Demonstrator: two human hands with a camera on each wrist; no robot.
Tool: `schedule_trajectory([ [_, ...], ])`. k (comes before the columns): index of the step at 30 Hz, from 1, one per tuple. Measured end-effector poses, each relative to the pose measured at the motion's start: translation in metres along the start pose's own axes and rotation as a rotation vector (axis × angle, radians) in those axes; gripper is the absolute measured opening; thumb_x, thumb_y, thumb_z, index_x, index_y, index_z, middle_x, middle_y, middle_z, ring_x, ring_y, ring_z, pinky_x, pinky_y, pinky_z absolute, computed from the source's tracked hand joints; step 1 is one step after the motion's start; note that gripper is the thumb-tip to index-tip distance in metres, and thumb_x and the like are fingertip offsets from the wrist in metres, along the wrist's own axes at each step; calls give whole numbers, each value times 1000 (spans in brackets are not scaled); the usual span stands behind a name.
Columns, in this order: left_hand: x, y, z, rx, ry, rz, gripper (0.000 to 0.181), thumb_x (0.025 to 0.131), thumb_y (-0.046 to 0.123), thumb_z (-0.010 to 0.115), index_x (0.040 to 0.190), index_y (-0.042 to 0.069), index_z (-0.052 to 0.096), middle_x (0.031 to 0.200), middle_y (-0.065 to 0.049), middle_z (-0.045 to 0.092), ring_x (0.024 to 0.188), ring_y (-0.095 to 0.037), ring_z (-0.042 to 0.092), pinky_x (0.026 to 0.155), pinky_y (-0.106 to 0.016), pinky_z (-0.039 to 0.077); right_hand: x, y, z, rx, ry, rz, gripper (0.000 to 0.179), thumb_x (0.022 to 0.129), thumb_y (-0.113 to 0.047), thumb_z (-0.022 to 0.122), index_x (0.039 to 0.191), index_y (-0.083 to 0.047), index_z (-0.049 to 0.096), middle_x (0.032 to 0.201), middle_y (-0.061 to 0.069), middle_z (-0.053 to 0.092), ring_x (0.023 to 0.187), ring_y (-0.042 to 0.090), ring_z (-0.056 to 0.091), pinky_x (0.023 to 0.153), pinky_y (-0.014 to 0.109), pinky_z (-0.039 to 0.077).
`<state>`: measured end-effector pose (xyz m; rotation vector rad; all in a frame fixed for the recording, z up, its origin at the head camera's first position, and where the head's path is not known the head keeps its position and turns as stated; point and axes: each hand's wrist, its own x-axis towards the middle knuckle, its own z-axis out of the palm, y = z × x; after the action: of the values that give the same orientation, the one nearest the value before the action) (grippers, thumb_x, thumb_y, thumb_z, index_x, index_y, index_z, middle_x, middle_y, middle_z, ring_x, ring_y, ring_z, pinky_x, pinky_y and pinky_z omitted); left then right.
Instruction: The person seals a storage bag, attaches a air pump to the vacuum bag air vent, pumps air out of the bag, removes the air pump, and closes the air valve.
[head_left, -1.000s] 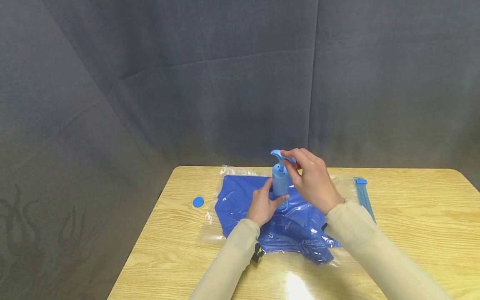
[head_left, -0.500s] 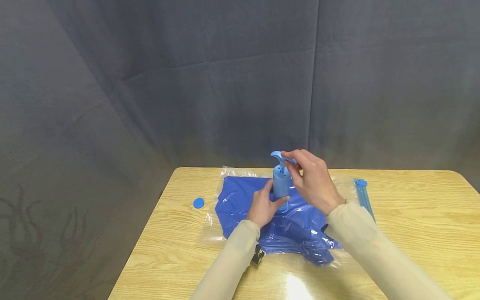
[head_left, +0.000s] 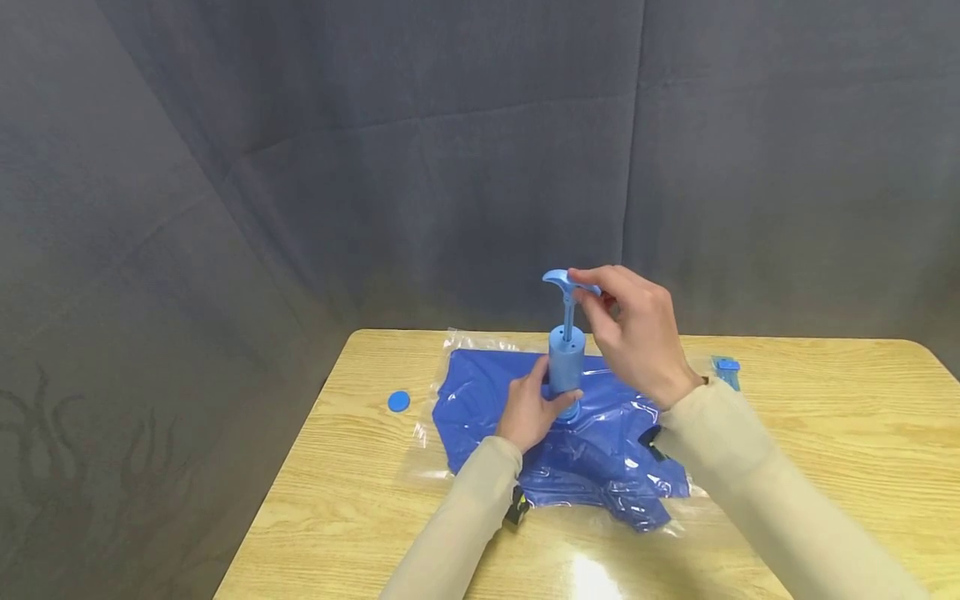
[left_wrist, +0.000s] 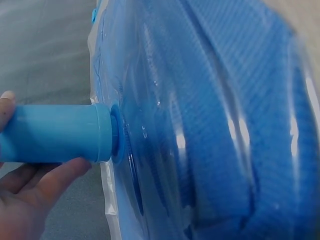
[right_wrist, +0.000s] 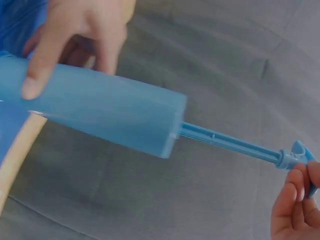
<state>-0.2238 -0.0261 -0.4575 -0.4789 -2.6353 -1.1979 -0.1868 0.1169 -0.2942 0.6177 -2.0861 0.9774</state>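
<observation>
A light blue hand pump point(head_left: 566, 358) stands upright on the round valve point(left_wrist: 118, 134) of a clear vacuum storage bag point(head_left: 472, 417) with dark blue fabric inside. My left hand point(head_left: 527, 407) grips the lower part of the pump's barrel, thumb on the near side. Above it, my right hand point(head_left: 637, 329) pinches the pump's curved handle point(head_left: 558, 277) between thumb and fingers. A length of plunger rod point(right_wrist: 230, 142) shows between barrel and handle in the right wrist view. The bag's valve seat is partly hidden beneath the pump.
A round blue cap point(head_left: 399, 402) lies on the wooden table point(head_left: 322, 500) left of the bag. At the bag's right end is a blue zip slider point(head_left: 727, 365), partly covered by the right sleeve. A grey curtain point(head_left: 450, 167) hangs behind the table.
My right hand has risen with the handle, drawing more of the plunger rod out of the barrel. The left hand keeps its grip on the barrel.
</observation>
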Motion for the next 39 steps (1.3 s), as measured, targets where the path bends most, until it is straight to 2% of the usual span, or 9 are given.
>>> schedule_trajectory([
  [6, -1, 3, 2, 18, -9, -13, 50, 86, 38, 72, 127, 17, 53, 115, -9, 71, 106, -23, 68, 91, -37, 54, 9, -12, -7, 89, 123, 44, 22, 89, 0, 64, 110, -3, 71, 95, 10, 73, 74, 11, 59, 67, 9, 43],
  [13, -2, 6, 4, 15, -10, -17, 50, 86, 37, 72, 127, 17, 52, 117, -11, 70, 107, -25, 68, 92, -38, 54, 13, -21, -13, 157, 193, 59, 23, 91, -3, 64, 113, -4, 70, 97, 11, 72, 77, -4, 58, 67, 10, 46],
  [26, -3, 4, 3, 0, -19, -55, 51, 86, 36, 72, 129, 17, 52, 118, -10, 70, 108, -25, 67, 92, -39, 54, 14, -21, -14, 102, 120, 54, 24, 92, -4, 62, 115, -4, 68, 97, 12, 69, 78, 13, 59, 72, 10, 44],
  [34, -3, 0, 4, 8, -3, -36, 51, 86, 38, 72, 127, 17, 52, 116, -10, 71, 107, -24, 68, 91, -38, 54, 10, -15, -12, 71, 92, 65, 24, 91, -4, 63, 115, -3, 68, 97, 12, 69, 79, 16, 60, 73, 9, 43],
  [39, -3, 0, 5, 8, 9, -23, 51, 85, 35, 73, 128, 16, 52, 116, -11, 71, 107, -25, 68, 91, -39, 54, 1, -6, -6, 36, 33, 73, 22, 91, -4, 64, 113, -3, 67, 95, 11, 69, 77, 16, 60, 68, 14, 45],
])
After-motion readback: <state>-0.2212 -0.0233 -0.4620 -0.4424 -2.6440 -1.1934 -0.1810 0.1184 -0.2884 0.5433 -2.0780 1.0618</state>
